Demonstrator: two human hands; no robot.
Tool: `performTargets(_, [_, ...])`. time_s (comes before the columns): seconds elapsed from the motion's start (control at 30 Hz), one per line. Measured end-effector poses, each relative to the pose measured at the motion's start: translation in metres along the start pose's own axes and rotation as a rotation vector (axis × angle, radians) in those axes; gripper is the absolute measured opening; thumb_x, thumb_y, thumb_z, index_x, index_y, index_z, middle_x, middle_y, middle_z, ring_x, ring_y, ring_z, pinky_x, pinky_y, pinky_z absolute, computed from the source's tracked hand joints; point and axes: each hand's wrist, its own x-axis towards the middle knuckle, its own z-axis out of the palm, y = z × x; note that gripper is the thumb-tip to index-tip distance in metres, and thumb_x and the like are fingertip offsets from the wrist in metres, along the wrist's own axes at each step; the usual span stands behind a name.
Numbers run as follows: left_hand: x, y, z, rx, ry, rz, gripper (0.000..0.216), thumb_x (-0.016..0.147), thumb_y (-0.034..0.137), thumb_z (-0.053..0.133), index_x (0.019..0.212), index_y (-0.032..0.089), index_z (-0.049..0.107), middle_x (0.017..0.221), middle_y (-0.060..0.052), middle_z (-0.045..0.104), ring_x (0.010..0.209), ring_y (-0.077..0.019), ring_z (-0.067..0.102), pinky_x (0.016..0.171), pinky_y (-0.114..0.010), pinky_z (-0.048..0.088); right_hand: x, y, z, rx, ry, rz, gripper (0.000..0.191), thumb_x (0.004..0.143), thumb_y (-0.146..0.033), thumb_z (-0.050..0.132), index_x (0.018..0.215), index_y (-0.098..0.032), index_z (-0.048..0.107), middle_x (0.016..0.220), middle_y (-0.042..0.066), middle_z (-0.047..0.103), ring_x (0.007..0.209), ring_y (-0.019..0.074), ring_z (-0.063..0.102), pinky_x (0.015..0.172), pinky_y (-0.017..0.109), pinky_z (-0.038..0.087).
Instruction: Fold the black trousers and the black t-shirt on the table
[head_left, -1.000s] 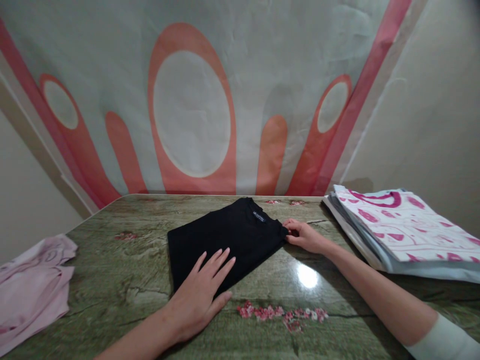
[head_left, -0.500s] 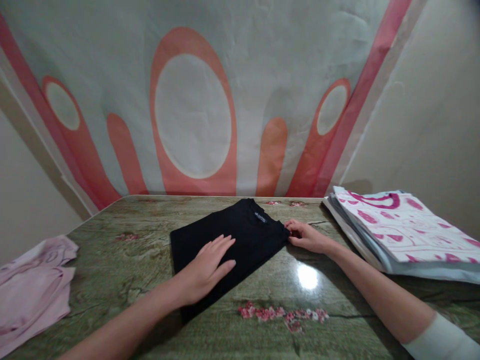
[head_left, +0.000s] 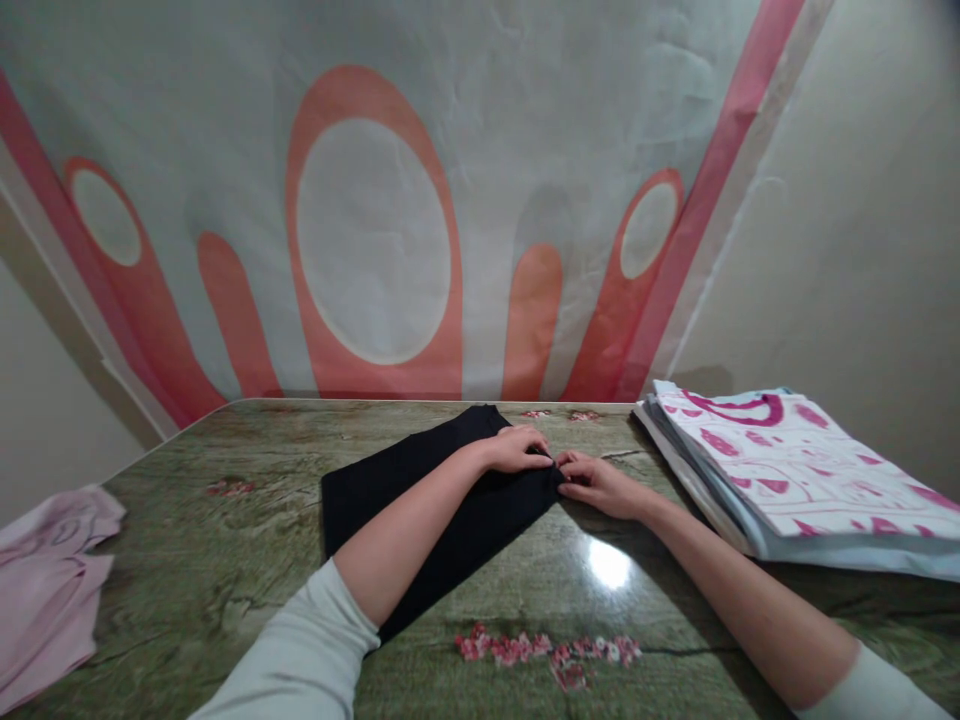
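A folded black T-shirt [head_left: 450, 540] lies on the table in front of me, its neck end pointing to the back right. My left hand [head_left: 519, 448] reaches across it, fingers curled and pressed on the cloth by the collar, covering the neck label. At the shirt's right corner, my right hand [head_left: 598, 484] pinches the edge between thumb and fingers. The two hands' fingertips nearly meet there. My left forearm hides part of the shirt's middle.
A stack of folded clothes [head_left: 825, 470], topped by a white garment with pink prints, sits at the right. Pink clothing [head_left: 52, 590] lies at the left edge. The wood-patterned table [head_left: 247, 600] meets a printed wall sheet [head_left: 487, 150] at its back.
My left hand has moved right and away from me, from lying flat on the shirt's middle to the collar. My right hand still grips the corner. The view has shifted slightly.
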Motion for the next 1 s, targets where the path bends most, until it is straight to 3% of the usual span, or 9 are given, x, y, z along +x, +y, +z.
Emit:
performTargets(0.07, [-0.002, 0.001, -0.002, -0.107, 0.075, 0.030, 0.020, 0.082, 0.033, 0.055, 0.088, 0.015, 0.060, 0.107, -0.007, 0.060, 0.105, -0.0185, 0.052, 0.094, -0.030, 0.036, 0.000, 0.001, -0.001, 0.002, 0.004, 0.005, 0.019, 0.083, -0.032, 0.050, 0.072, -0.019, 0.057, 0.092, 0.004, 0.053, 0.086, 0.0176, 0.049, 0.082, 0.031, 0.039])
performTargets(0.2, [-0.009, 0.005, -0.007, -0.316, 0.298, 0.004, 0.025, 0.088, 0.035, 0.045, 0.094, 0.014, 0.055, 0.100, -0.007, 0.060, 0.096, -0.0162, 0.054, 0.088, -0.028, 0.040, 0.000, 0.005, -0.002, 0.066, 0.039, 0.052, 0.020, 0.083, -0.036, 0.049, 0.075, -0.018, 0.057, 0.087, 0.003, 0.055, 0.082, 0.0171, 0.050, 0.077, 0.029, 0.040])
performTargets(0.33, [-0.012, 0.007, 0.001, -0.268, 0.396, -0.072, 0.023, 0.088, 0.034, 0.043, 0.093, 0.014, 0.055, 0.095, -0.006, 0.060, 0.091, -0.0174, 0.054, 0.086, -0.030, 0.041, 0.000, 0.007, -0.002, 0.158, 0.083, 0.112, 0.021, 0.081, -0.037, 0.050, 0.082, -0.017, 0.059, 0.090, 0.003, 0.057, 0.084, 0.0177, 0.052, 0.077, 0.029, 0.041])
performTargets(0.5, [-0.023, 0.011, 0.007, -0.073, 0.380, -0.202, 0.028, 0.087, 0.030, 0.043, 0.111, 0.016, 0.050, 0.113, -0.009, 0.054, 0.108, -0.0208, 0.048, 0.095, -0.036, 0.035, 0.001, 0.007, 0.001, 0.145, 0.084, 0.123, 0.015, 0.077, -0.030, 0.053, 0.075, -0.017, 0.058, 0.087, 0.003, 0.057, 0.083, 0.0180, 0.052, 0.077, 0.029, 0.041])
performTargets(0.7, [-0.061, 0.023, 0.005, 0.106, 0.225, -0.273, 0.036, 0.089, 0.031, 0.040, 0.123, 0.020, 0.042, 0.130, -0.009, 0.043, 0.122, -0.0214, 0.037, 0.100, -0.040, 0.030, 0.000, 0.006, -0.001, 0.202, 0.047, 0.121, 0.013, 0.075, -0.029, 0.055, 0.074, -0.016, 0.058, 0.089, 0.003, 0.055, 0.082, 0.0179, 0.053, 0.075, 0.029, 0.042])
performTargets(0.87, [-0.077, 0.022, 0.021, 0.167, 0.138, -0.301, 0.042, 0.093, 0.039, 0.028, 0.128, 0.021, 0.040, 0.138, -0.009, 0.036, 0.129, -0.0209, 0.028, 0.105, -0.045, 0.017, -0.002, -0.005, -0.004, 0.237, 0.007, 0.114, 0.021, 0.077, -0.037, 0.055, 0.077, -0.017, 0.060, 0.094, 0.004, 0.055, 0.087, 0.0188, 0.052, 0.081, 0.031, 0.041])
performTargets(1.0, [-0.080, 0.019, 0.021, 0.210, 0.173, -0.329, 0.048, 0.093, 0.045, 0.022, 0.132, 0.022, 0.035, 0.142, -0.009, 0.030, 0.132, -0.0216, 0.021, 0.106, -0.046, 0.012, -0.002, -0.006, -0.001, 0.146, 0.099, 0.155, 0.034, 0.081, -0.044, 0.050, 0.061, -0.018, 0.055, 0.088, 0.004, 0.055, 0.081, 0.0173, 0.052, 0.078, 0.030, 0.041])
